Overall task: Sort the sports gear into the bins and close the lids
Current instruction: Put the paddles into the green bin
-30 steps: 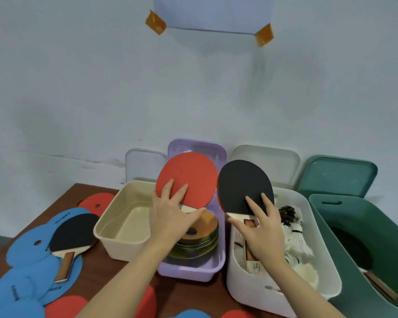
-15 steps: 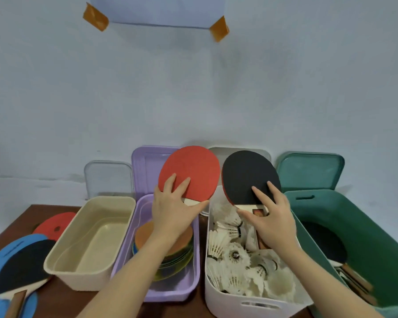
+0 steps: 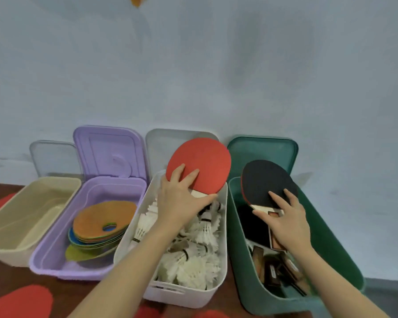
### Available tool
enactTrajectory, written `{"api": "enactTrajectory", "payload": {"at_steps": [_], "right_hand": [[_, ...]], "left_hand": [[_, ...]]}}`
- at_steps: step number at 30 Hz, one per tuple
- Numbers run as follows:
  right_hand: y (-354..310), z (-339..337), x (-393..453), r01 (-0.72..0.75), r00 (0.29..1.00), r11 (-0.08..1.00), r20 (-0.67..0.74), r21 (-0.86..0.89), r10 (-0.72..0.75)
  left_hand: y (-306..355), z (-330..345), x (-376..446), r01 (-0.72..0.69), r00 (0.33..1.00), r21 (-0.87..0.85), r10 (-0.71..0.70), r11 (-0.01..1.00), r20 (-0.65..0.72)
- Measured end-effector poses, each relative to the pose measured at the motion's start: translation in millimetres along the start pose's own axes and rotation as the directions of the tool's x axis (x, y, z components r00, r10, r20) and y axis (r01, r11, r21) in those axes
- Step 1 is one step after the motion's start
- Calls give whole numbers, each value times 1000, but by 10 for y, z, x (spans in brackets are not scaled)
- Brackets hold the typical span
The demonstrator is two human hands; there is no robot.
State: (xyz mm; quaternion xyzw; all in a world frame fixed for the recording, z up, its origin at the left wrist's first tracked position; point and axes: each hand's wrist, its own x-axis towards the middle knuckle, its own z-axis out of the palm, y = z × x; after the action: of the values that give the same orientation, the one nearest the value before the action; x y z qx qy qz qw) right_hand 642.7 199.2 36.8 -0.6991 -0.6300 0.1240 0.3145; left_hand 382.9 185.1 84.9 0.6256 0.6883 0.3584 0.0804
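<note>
Shift: I've carried both paddles right; black paddle (image 3: 265,181) now over green bin (image 3: 331,237).
Hands: left hand (image 3: 182,203) grips red paddle (image 3: 201,164), right hand (image 3: 287,222) grips black.
Meaning: drop imminent.

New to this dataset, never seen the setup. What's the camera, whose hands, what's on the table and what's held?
No robot here: one head-worn camera looks down at a person's bare hands. On the brown table stand four open plastic bins, lids leaning on the wall behind them: cream bin, purple bin with flat coloured discs, white bin with feather shuttlecocks, green bin with paddles. The left hand holds a red-faced table-tennis paddle above the white bin; the right hand holds a black-faced paddle over the green bin.
</note>
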Motion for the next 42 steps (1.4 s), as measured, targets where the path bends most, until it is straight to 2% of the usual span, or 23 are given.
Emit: {"api": "enactTrajectory", "payload": {"at_steps": [3,5,10,12,16,18,20,24,26,30,37,42], "right_hand": [[360,31,5,65,974,976,226,-207,-17],[527,123,-12,115,944,949,329,-294,-12],[708,287,63,69,866,964,495,-257,70],[739,237,71,112,890,966,455,-233,6],[712,-83,123,204,968,979,149,-8,-201],[715,-259,193,238,971,965,11,106,-240],[745,-391,261,279,960,955,-46,103,-275],[861,-479,305,226,974,972,30,-68,-224],[918,-446,282,188,980,969,99,-162,-174],[936,-322,220,247,958,919,222,-307,-183],[759,-282,80,352,929,886,230,-301,-291],[434,-261,-53,453,888,861,197,-230,-415]], "left_hand": [[297,230,-111,21,1000,13,-21,1000,9],[463,350,-171,34,999,26,-35,999,16],[818,605,-250,67,996,61,-71,996,54],[938,700,-285,59,996,74,-64,995,63],[1115,878,-333,60,992,64,-66,996,105],[1201,982,-340,62,989,20,-65,998,135],[1291,1102,-351,69,982,-14,-65,998,177],[1360,1398,-397,119,947,-2,-113,993,300],[1305,1532,-433,117,916,60,-131,991,378],[1104,1626,-482,-79,879,243,-48,967,475],[1000,1335,-509,-240,928,229,154,943,339],[774,905,-541,-253,949,253,188,934,254]]}}
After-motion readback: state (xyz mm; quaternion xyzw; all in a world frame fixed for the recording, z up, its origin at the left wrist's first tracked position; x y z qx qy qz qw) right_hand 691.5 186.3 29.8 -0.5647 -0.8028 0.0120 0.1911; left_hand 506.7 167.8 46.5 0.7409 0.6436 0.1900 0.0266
